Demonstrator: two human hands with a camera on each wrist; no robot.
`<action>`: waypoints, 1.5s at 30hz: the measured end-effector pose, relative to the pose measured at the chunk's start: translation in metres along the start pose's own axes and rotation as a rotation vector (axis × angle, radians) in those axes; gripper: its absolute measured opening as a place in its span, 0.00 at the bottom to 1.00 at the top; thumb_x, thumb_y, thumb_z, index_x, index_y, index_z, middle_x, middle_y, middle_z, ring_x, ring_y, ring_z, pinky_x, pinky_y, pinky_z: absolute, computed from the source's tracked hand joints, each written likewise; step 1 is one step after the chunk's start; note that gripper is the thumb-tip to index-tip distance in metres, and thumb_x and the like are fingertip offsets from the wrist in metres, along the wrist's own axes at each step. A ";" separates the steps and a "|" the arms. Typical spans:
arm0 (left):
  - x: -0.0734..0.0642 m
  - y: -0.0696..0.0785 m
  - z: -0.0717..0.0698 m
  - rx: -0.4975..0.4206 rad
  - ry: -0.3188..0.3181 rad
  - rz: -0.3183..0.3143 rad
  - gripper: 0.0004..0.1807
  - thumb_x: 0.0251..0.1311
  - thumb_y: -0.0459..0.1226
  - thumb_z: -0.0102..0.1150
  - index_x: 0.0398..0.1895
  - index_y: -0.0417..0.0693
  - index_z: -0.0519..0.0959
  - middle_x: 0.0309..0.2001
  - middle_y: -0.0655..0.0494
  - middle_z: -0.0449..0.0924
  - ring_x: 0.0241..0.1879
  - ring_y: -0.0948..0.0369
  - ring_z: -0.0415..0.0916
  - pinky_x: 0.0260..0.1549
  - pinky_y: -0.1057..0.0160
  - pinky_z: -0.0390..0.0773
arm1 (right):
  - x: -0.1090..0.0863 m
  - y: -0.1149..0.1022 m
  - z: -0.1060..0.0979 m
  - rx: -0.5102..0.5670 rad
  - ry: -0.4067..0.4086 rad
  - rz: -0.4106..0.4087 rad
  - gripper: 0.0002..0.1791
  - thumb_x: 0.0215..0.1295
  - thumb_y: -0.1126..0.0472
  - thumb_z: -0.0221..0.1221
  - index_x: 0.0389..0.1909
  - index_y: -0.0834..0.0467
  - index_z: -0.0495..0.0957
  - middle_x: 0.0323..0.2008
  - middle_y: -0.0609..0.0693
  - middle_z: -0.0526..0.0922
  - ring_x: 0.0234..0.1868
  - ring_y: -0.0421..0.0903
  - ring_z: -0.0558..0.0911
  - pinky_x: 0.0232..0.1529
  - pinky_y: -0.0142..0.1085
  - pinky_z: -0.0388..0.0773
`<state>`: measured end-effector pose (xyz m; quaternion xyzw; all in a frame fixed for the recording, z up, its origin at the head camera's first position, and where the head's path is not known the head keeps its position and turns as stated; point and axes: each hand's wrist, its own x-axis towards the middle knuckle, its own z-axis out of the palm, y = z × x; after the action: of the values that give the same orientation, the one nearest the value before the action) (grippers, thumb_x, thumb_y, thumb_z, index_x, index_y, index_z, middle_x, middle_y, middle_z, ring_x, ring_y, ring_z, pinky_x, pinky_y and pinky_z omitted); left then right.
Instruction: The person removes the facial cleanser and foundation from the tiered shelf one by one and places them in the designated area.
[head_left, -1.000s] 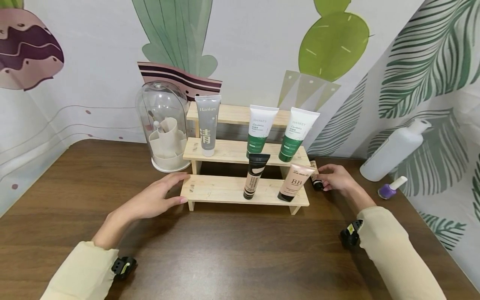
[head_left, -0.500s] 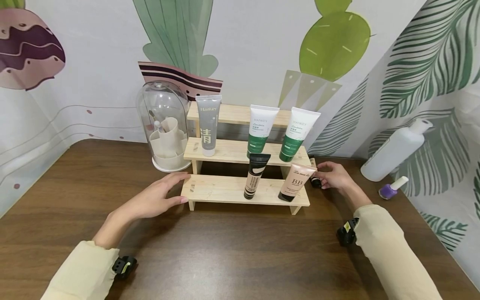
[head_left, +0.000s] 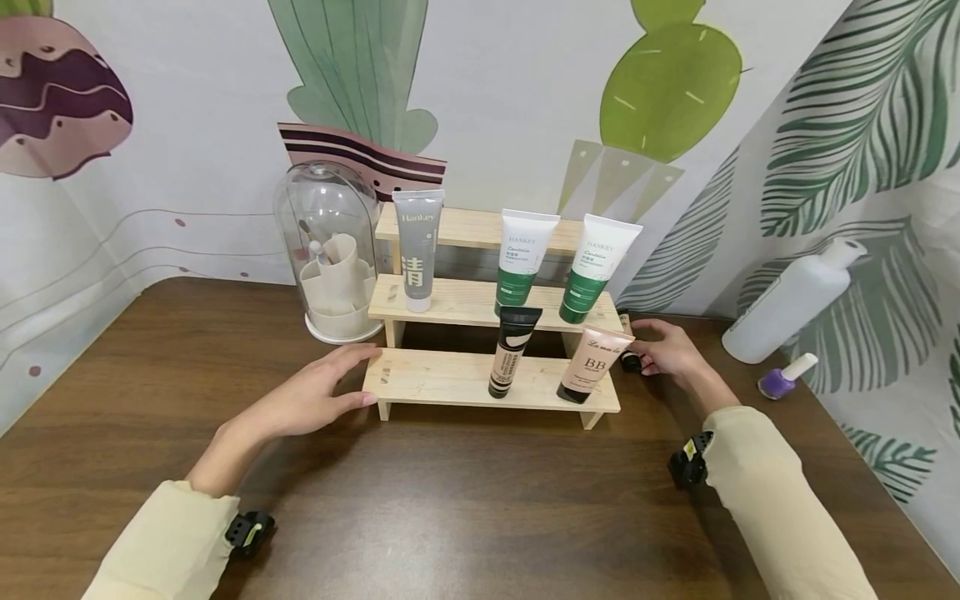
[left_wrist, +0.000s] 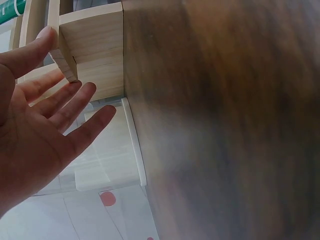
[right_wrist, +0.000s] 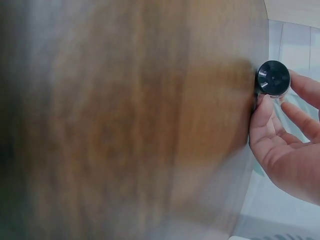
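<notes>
Fingertips of the right hand (head_left: 667,354) are pinching a small black-capped tube (head_left: 631,362), which is lying on the table (head_left: 450,500) just beyond the right end of the wooden rack (head_left: 450,377). The left hand (head_left: 307,396) is resting at the rack's other end, fingers mostly straight, thumb and forefinger touching the front shelf.

As the hold seems to be sitting near the round cap, the tube could be slipping or rolling if the pinch loosens. A stronger push from the left hand could be sliding the rack, and the tubes, each standing on its cap, would likely be tipping.

The pink tube (head_left: 592,367) is standing nearest the right hand, so a careless lift could be knocking it over. A black-topped tube (head_left: 512,354) is sharing that front shelf. Behind, two green-and-white tubes (head_left: 521,258) and a grey tube (head_left: 417,250) are occupying the middle shelf.

A clear dome (head_left: 322,225) is standing close beyond the left fingers. To the right, a white bottle (head_left: 791,304) and nail polish (head_left: 780,381) are limiting any outward swing.
</notes>
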<state>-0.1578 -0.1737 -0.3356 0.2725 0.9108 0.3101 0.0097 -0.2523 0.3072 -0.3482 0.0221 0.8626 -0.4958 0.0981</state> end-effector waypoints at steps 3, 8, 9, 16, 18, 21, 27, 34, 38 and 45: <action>0.000 0.000 0.000 0.001 -0.001 -0.003 0.30 0.58 0.37 0.59 0.62 0.36 0.63 0.63 0.38 0.60 0.62 0.43 0.56 0.57 0.43 0.58 | -0.001 0.000 0.000 0.012 0.002 -0.005 0.30 0.63 0.67 0.53 0.63 0.70 0.54 0.22 0.48 0.75 0.18 0.37 0.72 0.23 0.34 0.77; 0.000 0.001 0.000 -0.002 -0.002 -0.007 0.30 0.58 0.37 0.59 0.62 0.36 0.63 0.63 0.38 0.60 0.62 0.43 0.57 0.57 0.43 0.58 | -0.003 0.001 0.000 0.043 -0.006 -0.010 0.30 0.63 0.68 0.52 0.63 0.71 0.53 0.23 0.47 0.76 0.19 0.38 0.74 0.24 0.34 0.78; 0.000 0.001 0.000 -0.002 -0.002 -0.008 0.30 0.58 0.37 0.59 0.62 0.36 0.63 0.63 0.38 0.60 0.62 0.43 0.57 0.57 0.43 0.58 | -0.003 0.001 -0.001 0.045 -0.008 -0.013 0.30 0.63 0.68 0.51 0.63 0.72 0.53 0.23 0.47 0.76 0.19 0.38 0.74 0.24 0.34 0.78; -0.001 0.002 -0.001 -0.001 -0.003 -0.011 0.30 0.58 0.37 0.59 0.62 0.36 0.63 0.63 0.38 0.60 0.62 0.43 0.56 0.57 0.42 0.57 | -0.004 0.001 -0.001 0.028 -0.006 -0.024 0.31 0.62 0.68 0.53 0.63 0.72 0.53 0.29 0.50 0.76 0.21 0.39 0.74 0.26 0.35 0.78; -0.001 0.002 -0.001 -0.002 -0.003 -0.011 0.30 0.58 0.37 0.59 0.62 0.36 0.63 0.63 0.38 0.60 0.62 0.43 0.56 0.58 0.42 0.57 | -0.003 0.002 -0.001 0.016 -0.001 -0.027 0.31 0.62 0.68 0.54 0.63 0.71 0.53 0.31 0.52 0.75 0.22 0.39 0.73 0.26 0.35 0.79; -0.001 0.002 -0.001 0.000 -0.002 -0.010 0.30 0.58 0.38 0.59 0.62 0.36 0.63 0.63 0.38 0.60 0.62 0.43 0.57 0.57 0.42 0.58 | -0.003 0.001 0.000 0.006 0.002 -0.032 0.31 0.62 0.69 0.54 0.64 0.71 0.53 0.33 0.54 0.73 0.23 0.39 0.72 0.27 0.36 0.79; -0.001 0.002 -0.001 0.004 -0.001 -0.005 0.30 0.57 0.37 0.59 0.62 0.35 0.63 0.62 0.38 0.60 0.61 0.43 0.58 0.57 0.43 0.58 | 0.000 0.004 0.001 0.006 0.019 -0.055 0.31 0.61 0.70 0.54 0.63 0.71 0.54 0.36 0.59 0.71 0.24 0.39 0.72 0.27 0.36 0.80; -0.001 0.003 -0.001 -0.003 0.000 -0.005 0.30 0.57 0.37 0.59 0.62 0.35 0.63 0.63 0.38 0.60 0.61 0.43 0.57 0.57 0.43 0.58 | -0.002 0.008 -0.002 0.055 0.001 -0.121 0.32 0.59 0.65 0.58 0.61 0.70 0.57 0.37 0.61 0.71 0.25 0.41 0.72 0.26 0.34 0.79; -0.001 0.003 -0.001 -0.007 0.001 -0.006 0.30 0.57 0.37 0.59 0.62 0.35 0.62 0.63 0.38 0.60 0.61 0.43 0.57 0.57 0.43 0.58 | -0.004 0.005 -0.001 0.010 0.004 -0.084 0.32 0.60 0.66 0.56 0.63 0.70 0.55 0.44 0.66 0.68 0.27 0.42 0.72 0.30 0.35 0.80; -0.001 0.002 -0.001 -0.014 0.000 -0.002 0.30 0.57 0.37 0.59 0.62 0.35 0.62 0.63 0.37 0.60 0.61 0.43 0.58 0.57 0.43 0.58 | -0.008 0.001 -0.001 -0.025 -0.002 -0.053 0.33 0.63 0.66 0.54 0.65 0.69 0.52 0.49 0.67 0.66 0.29 0.43 0.72 0.32 0.36 0.79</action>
<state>-0.1563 -0.1731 -0.3342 0.2717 0.9087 0.3166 0.0118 -0.2447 0.3089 -0.3469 -0.0022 0.8688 -0.4876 0.0859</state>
